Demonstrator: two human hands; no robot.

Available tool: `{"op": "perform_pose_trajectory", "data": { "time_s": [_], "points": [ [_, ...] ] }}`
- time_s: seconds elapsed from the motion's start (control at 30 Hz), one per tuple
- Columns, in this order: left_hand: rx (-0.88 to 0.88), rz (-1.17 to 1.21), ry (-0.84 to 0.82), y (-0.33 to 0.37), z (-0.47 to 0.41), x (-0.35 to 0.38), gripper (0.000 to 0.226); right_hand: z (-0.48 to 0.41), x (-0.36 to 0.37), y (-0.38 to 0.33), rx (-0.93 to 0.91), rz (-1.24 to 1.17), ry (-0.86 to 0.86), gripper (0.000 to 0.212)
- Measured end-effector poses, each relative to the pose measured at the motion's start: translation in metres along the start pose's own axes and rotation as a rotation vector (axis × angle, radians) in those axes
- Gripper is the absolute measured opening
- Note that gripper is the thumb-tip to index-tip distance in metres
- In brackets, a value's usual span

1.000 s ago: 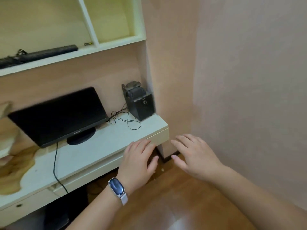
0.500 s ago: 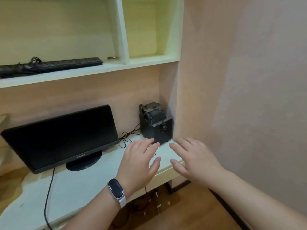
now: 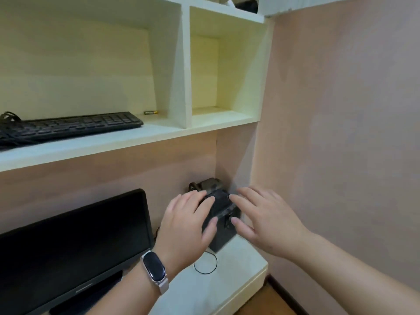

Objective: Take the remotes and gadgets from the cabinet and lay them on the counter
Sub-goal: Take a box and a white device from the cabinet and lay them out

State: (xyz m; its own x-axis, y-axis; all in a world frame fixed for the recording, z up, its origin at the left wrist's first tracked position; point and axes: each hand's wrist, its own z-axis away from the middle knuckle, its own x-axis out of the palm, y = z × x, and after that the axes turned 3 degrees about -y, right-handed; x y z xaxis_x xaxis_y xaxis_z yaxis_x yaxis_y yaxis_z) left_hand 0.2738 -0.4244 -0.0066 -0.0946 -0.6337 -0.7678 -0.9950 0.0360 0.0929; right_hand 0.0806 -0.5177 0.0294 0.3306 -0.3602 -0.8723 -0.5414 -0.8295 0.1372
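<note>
A black speaker box (image 3: 221, 233) with a dark gadget (image 3: 219, 201) lying on top stands in the back right corner of the white counter (image 3: 231, 276). My left hand (image 3: 188, 226), with a smartwatch on its wrist, reaches the box from the left with straight fingers at the gadget's left edge. My right hand (image 3: 263, 221) comes in from the right, fingers spread and straight, thumb near the box's front. Neither hand grips anything. A black keyboard (image 3: 75, 126) and a small battery (image 3: 150, 112) lie on the shelf above.
A black monitor (image 3: 72, 242) stands on the counter at the left. A thin black cable (image 3: 205, 267) loops in front of the box. White cabinet compartments (image 3: 222, 71) open above; a pink wall (image 3: 341, 133) closes the right side. Dark items (image 3: 246, 4) sit on the top shelf.
Both hands have moved forward and up from the counter's front edge to the speaker box. The view has tilted upward, showing more of the shelves.
</note>
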Motion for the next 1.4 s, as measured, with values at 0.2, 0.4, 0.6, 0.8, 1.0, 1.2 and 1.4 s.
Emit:
{"op": "perform_pose_trajectory", "data": {
  "time_s": [0.2, 0.4, 0.6, 0.8, 1.0, 1.2, 1.4],
  "points": [
    [0.017, -0.059, 0.045, -0.016, -0.061, -0.014, 0.042, -0.045, -0.019, 0.034, -0.007, 0.035, 0.136, 0.045],
    [0.055, -0.159, 0.127, -0.019, -0.128, -0.035, 0.044, -0.106, -0.044, 0.084, -0.008, 0.016, 0.261, 0.048],
    [0.105, -0.246, 0.299, -0.014, -0.212, -0.054, 0.041, -0.177, -0.074, 0.148, -0.053, -0.039, 0.416, 0.049],
    [0.088, -0.269, 0.388, 0.001, -0.286, -0.083, 0.045, -0.241, -0.107, 0.209, -0.129, -0.110, 0.483, 0.053],
    [0.272, -0.458, 0.451, -0.001, -0.362, -0.138, 0.040, -0.299, -0.134, 0.234, -0.281, -0.102, 0.585, 0.048],
    [-0.058, -0.578, -0.015, -0.003, -0.429, -0.202, 0.041, -0.352, -0.174, 0.223, -0.246, -0.278, 0.546, 0.034],
    [-0.264, -0.774, -0.332, -0.009, -0.461, -0.210, 0.050, -0.400, -0.205, 0.211, -0.121, -0.290, 0.286, 0.040]
  ]
}}
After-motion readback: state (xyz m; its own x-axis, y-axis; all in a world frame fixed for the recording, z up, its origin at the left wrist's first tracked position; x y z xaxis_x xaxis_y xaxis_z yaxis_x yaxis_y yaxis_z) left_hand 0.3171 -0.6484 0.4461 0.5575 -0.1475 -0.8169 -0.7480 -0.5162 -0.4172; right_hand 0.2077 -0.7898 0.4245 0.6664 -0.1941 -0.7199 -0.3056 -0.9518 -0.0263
